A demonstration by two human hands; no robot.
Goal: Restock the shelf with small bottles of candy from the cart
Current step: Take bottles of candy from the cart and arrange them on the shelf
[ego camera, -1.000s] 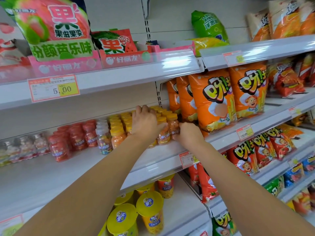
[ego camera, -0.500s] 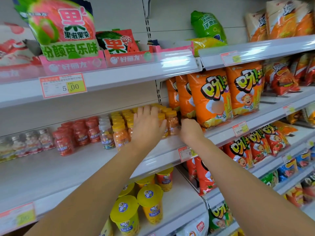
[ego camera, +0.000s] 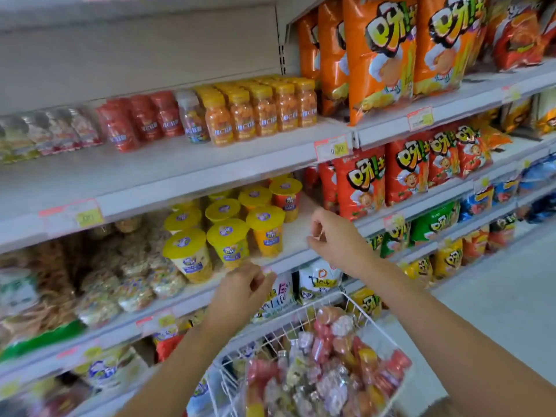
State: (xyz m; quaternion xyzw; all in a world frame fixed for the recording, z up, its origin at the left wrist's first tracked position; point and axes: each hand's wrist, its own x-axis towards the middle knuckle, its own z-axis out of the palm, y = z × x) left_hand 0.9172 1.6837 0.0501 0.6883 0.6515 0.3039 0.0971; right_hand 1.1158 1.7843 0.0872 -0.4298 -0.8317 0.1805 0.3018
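Small orange candy bottles [ego camera: 261, 106] with yellow caps stand in rows on the grey shelf [ego camera: 186, 167], next to red bottles [ego camera: 141, 118] and one white-capped bottle [ego camera: 192, 115]. The white wire cart [ego camera: 301, 326] at the bottom holds several more small bottles [ego camera: 328, 368] in red, pink and yellow. My left hand [ego camera: 240, 287] hangs in front of the lower shelf with loosely curled fingers, holding nothing. My right hand [ego camera: 334, 236] is a little higher and to the right, fingers also loosely curled and empty. Both hands are above the cart and well below the bottle row.
Yellow-lidded cups [ego camera: 228, 233] fill the shelf below the bottles. Orange snack bags [ego camera: 379, 55] stand to the right of the bottles, red bags [ego camera: 406, 170] below them. Clear bags of snacks [ego camera: 99, 281] lie at lower left. Grey floor [ego camera: 496, 311] shows at right.
Both hands have let go of the orange bottles and dropped away from the shelf toward the cart. The view has tilted down, bringing the cart into sight.
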